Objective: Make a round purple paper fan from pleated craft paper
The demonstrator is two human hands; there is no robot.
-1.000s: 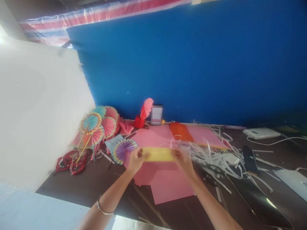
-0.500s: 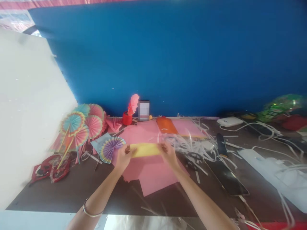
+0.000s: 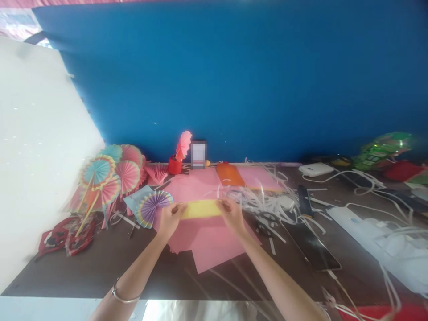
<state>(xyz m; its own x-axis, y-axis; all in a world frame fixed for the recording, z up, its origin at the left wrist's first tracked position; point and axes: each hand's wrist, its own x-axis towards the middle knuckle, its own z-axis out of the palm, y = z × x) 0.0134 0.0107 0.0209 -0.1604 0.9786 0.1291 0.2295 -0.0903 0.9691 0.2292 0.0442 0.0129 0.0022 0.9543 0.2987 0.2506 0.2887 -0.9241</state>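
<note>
A yellow paper strip is stretched flat between my two hands, just over pink paper sheets on the dark table. My left hand pinches its left end, and my right hand pinches the right end. Left of my left hand lies a purple pleated paper fan with a yellow and blue edge, partly over a pale blue paper piece. Beyond the strip are an orange paper and more pink paper. The fingertips are partly hidden behind the strip.
Several finished paper fans stand at the left, with a red plastic packet before them. White paper strips are heaped right of my hands. A phone, a white power bank and cables lie farther right. A blue wall rises behind.
The view has shifted slightly, so everything sits a little farther left. Both hands keep their hold on the yellow strip, with hardly any other movement.
</note>
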